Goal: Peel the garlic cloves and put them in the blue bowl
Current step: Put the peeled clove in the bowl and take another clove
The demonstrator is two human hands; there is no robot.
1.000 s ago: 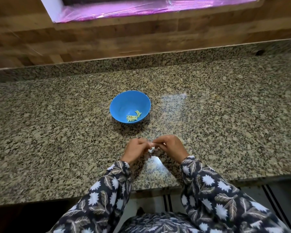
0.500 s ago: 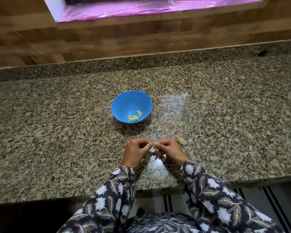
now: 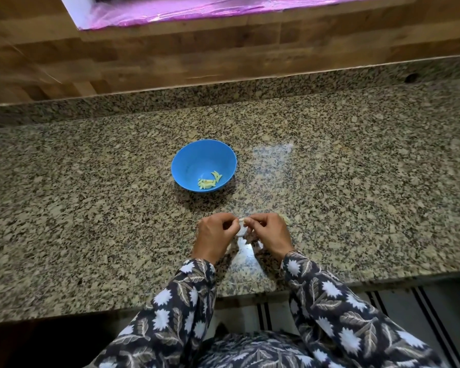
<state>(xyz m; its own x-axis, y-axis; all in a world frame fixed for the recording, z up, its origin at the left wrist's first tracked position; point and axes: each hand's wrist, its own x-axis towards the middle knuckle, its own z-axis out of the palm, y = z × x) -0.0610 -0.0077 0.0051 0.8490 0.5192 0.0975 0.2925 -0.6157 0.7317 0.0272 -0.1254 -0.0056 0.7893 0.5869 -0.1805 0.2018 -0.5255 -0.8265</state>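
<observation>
A blue bowl [image 3: 189, 160] stands on the granite counter and holds several pale peeled garlic cloves [image 3: 209, 180] at its bottom. Just in front of the bowl, my left hand [image 3: 215, 236] and my right hand [image 3: 270, 232] meet fingertip to fingertip over the counter. Both pinch one small white garlic clove [image 3: 241, 224] between them, with papery skin hanging under it. Another piece of garlic or skin [image 3: 286, 219] peeks out behind my right hand on the counter.
The granite counter [image 3: 356, 181] stretches wide to both sides, with a low granite upstand and a wooden wall behind. The counter's front edge runs just under my forearms. Bits of white skin [image 3: 259, 244] lie below my hands.
Both hands stayed together on the clove with small finger movements. The piece behind my right hand came into view.
</observation>
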